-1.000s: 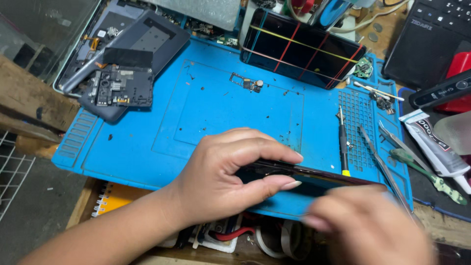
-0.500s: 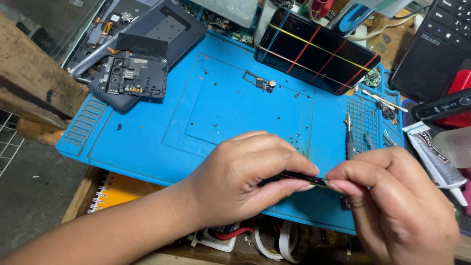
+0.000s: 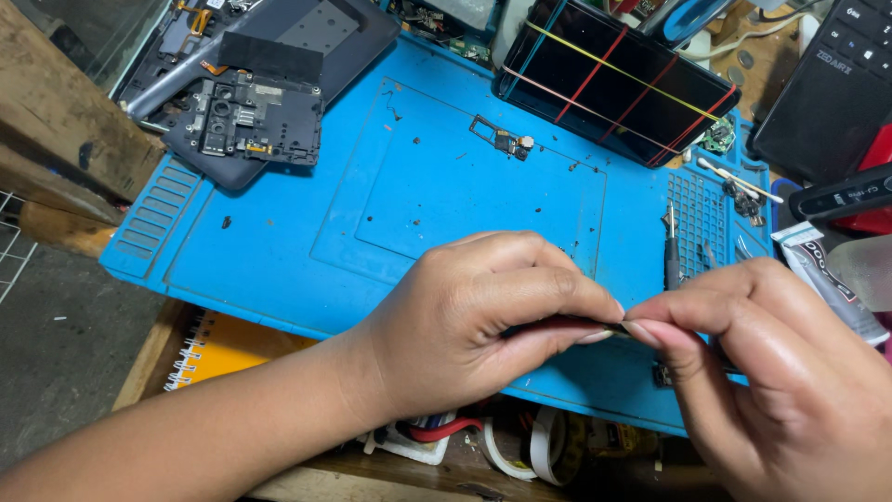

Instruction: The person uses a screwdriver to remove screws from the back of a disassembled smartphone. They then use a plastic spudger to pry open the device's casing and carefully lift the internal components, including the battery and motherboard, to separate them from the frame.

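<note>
Now drawn closer together: left hand (image 3: 474, 325) and right hand (image 3: 771, 372), fingers pinched shut on thin dark strip (image 3: 567, 324) above blue mat (image 3: 279, 232), steadying both ends.

I am seeing a thin, dark, flat part (image 3: 569, 324) being held edge-on between the two hands, so only its slim black edge is showing. It is lying roughly level, running left to right, and hovering just above the near edge of the blue mat (image 3: 307, 232). Most of it is hiding under the fingers; I cannot tell its full shape.
</note>
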